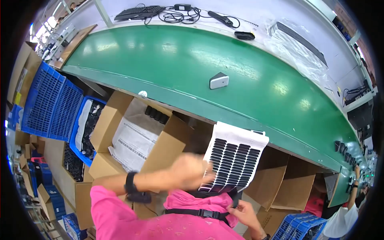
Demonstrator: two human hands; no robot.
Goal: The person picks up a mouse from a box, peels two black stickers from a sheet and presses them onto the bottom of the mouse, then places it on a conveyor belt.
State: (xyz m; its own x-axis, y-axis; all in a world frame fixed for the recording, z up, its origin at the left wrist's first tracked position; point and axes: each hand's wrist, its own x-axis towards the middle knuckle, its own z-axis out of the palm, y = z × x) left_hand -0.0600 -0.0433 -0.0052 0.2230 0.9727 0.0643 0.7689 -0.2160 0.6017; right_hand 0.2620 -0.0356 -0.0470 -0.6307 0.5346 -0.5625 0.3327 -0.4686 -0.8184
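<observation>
A white sheet of black oblong stickers in columns (234, 160) rests between my body and the bench edge, its top end curling over. My left hand (190, 172) is smeared by motion at the sheet's left edge; its fingers cannot be made out, nor whether it touches the sheet. A black band circles that wrist. My right hand (244, 214) is closed at my waist, thumb and fingertips pressed together by the pink cloth and a dark strap end; what it pinches is unclear. On the green bench (160, 60) stands a small wedge-shaped block, white and dark grey (219, 82).
An open cardboard box (160, 150) with printed white sheets and black parts stands at the left. Beyond it are a blue crate (80, 148) and a folded blue basket (48, 100). Cables (180, 17) and a plastic-wrapped stack (298, 44) lie behind the bench. A co-worker's arm (354, 188) shows far right.
</observation>
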